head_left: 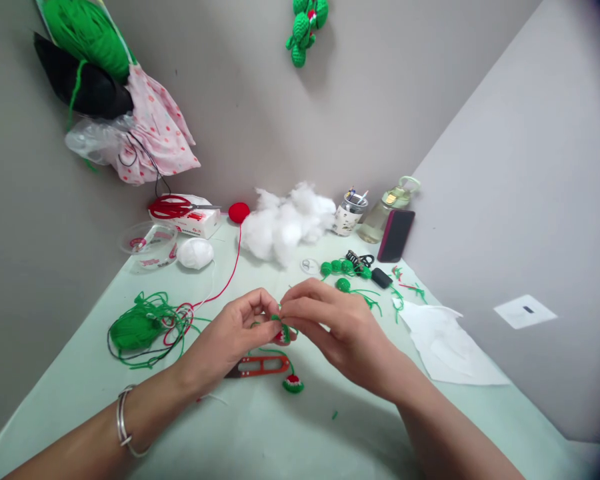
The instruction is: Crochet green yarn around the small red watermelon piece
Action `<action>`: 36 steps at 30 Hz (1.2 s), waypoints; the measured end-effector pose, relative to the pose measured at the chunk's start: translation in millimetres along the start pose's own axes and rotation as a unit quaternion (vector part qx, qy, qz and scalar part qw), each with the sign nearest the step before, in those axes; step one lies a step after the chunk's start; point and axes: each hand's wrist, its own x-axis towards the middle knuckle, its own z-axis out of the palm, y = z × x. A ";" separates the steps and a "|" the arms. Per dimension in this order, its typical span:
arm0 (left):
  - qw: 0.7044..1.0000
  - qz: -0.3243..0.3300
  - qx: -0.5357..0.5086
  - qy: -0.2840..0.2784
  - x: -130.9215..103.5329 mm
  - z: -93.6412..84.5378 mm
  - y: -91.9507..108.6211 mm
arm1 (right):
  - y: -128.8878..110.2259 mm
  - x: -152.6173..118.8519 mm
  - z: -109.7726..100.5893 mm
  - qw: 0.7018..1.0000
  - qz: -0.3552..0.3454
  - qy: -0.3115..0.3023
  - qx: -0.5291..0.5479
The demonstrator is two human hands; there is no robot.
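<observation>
Between my two hands is a small crocheted watermelon slice [283, 335], green with a white and red part. My left hand [245, 327] pinches it from the left, thumb on top. The fingertips of my right hand [330, 313] are pressed together at its upper edge; whether they grip the piece or its yarn is hidden. Below, a second crocheted watermelon slice [293, 384] lies on the table with a green yarn tail. Orange thread snips [265, 365] lie under my hands, their blade end partly behind my left hand.
Tangled green yarn [137, 327] sits left, near a white yarn ball [195, 253] and red yarn ball [239, 213]. White stuffing [285, 227] is heaped at the back. Green crocheted balls [347, 267], a phone [397, 236], a bottle [380, 217] and white paper [455, 347] are right.
</observation>
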 end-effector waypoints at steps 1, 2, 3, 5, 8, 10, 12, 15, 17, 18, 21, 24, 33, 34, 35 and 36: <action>1.000 0.005 0.006 -0.002 0.3 -0.3 0.0 | -1.1 1.3 -2.7 0.997 0.008 0.021 0.075; 1.000 0.008 0.014 -0.001 0.6 -0.6 -0.2 | -2.3 2.6 -6.4 0.986 0.024 0.035 0.164; 1.000 0.010 0.023 0.002 1.0 -1.1 -0.4 | -3.5 3.8 -11.0 0.964 0.047 0.043 0.257; 0.999 0.012 0.045 0.009 1.7 -2.1 -1.3 | -4.5 5.6 -22.9 0.908 0.092 0.049 0.406; 0.998 0.008 0.059 0.010 1.5 -3.2 -2.7 | -1.0 5.9 -44.4 0.866 0.108 0.134 0.469; 0.999 -0.003 0.050 -0.001 0.3 -3.6 -2.4 | 3.3 4.5 -58.1 0.858 0.083 0.244 0.444; 0.999 -0.007 0.045 -0.010 -1.3 -3.9 -0.8 | 7.0 2.2 -67.7 0.843 0.058 0.347 0.407; 0.998 0.009 0.062 -0.008 -2.2 -4.7 2.6 | 9.4 -0.8 -70.5 0.849 0.034 0.405 0.337; 0.998 0.013 0.060 -0.007 -1.5 -5.0 4.4 | 9.5 -1.9 -66.3 0.882 0.026 0.375 0.284; 0.999 0.008 0.052 -0.009 -0.9 -4.9 5.0 | 9.3 -2.3 -63.6 0.902 0.029 0.348 0.255; 0.999 -0.022 0.012 -0.020 0.8 -3.4 6.1 | 8.5 -3.3 -57.1 0.961 0.050 0.228 0.151; 1.000 -0.025 -0.012 -0.011 1.3 -1.9 7.3 | 7.2 -3.5 -53.4 0.992 0.061 0.091 0.055; 0.999 -0.004 0.033 -0.015 -2.2 -4.0 10.6 | 8.3 -2.3 -39.3 0.997 0.026 -0.051 -0.059; 0.999 -0.002 0.037 -0.016 -2.3 -4.1 10.5 | 8.2 -2.4 -38.8 0.996 0.025 -0.053 -0.064; 0.999 0.001 0.041 -0.017 -2.3 -4.1 10.3 | 8.1 -2.5 -38.5 0.996 0.024 -0.054 -0.067; 0.999 0.003 0.043 -0.018 -2.1 -4.1 10.2 | 7.9 -2.6 -38.4 0.996 0.022 -0.055 -0.069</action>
